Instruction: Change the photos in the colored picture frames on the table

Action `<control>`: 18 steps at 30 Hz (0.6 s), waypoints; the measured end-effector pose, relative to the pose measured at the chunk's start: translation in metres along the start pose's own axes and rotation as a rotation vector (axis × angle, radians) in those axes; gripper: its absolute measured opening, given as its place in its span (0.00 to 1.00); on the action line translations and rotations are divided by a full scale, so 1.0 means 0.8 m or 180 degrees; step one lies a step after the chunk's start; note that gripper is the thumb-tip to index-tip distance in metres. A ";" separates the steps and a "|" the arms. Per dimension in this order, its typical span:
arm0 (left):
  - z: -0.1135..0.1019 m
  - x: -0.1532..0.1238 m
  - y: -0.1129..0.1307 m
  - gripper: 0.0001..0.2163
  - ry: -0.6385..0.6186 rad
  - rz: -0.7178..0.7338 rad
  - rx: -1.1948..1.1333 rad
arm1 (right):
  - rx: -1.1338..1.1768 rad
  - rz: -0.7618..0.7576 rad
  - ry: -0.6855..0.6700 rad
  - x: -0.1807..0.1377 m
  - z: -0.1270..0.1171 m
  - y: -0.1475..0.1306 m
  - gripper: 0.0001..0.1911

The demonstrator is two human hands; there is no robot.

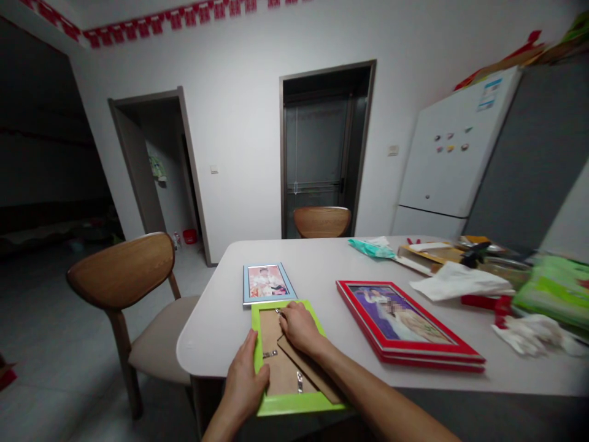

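A lime-green picture frame lies face down at the table's near edge, its brown backing board showing. Along its left side my left hand grips the rim, thumb on top. My right hand is closed at the frame's upper part, its fingertips on a metal clip. Two more metal pieces show on the backing, one at the left and one near the bottom. A brown stand leg runs slantwise under my right wrist. Just beyond is a light-blue picture frame with a photo.
Red picture frames lie stacked at right. Farther right are white tissue, white gloves, a green packet and a cardboard tray. A teal wrapper lies at the back. Wooden chairs stand left and behind the white table.
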State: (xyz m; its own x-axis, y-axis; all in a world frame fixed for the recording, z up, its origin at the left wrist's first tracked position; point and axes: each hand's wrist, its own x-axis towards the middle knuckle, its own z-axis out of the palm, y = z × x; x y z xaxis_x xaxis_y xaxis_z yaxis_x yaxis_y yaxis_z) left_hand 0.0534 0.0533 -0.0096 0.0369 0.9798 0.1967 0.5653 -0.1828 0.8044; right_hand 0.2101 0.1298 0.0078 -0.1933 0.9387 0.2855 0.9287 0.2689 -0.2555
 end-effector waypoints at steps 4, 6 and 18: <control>0.001 0.001 -0.001 0.29 -0.0002 0.0004 0.0049 | -0.0047 0.0124 -0.0026 0.012 0.010 -0.002 0.14; 0.002 0.001 0.000 0.29 0.0026 0.0010 0.0051 | -0.0056 0.0106 -0.0058 0.012 0.010 -0.001 0.15; 0.005 0.002 -0.002 0.28 0.0072 0.0064 0.0024 | 0.0132 -0.0210 -0.0058 -0.007 -0.012 -0.014 0.13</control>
State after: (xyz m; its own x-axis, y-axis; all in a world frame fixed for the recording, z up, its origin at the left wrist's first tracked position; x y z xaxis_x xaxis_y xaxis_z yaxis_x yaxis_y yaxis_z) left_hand 0.0558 0.0552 -0.0127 0.0297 0.9738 0.2256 0.5708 -0.2018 0.7959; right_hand 0.2037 0.1198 0.0179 -0.2598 0.9223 0.2863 0.8999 0.3387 -0.2747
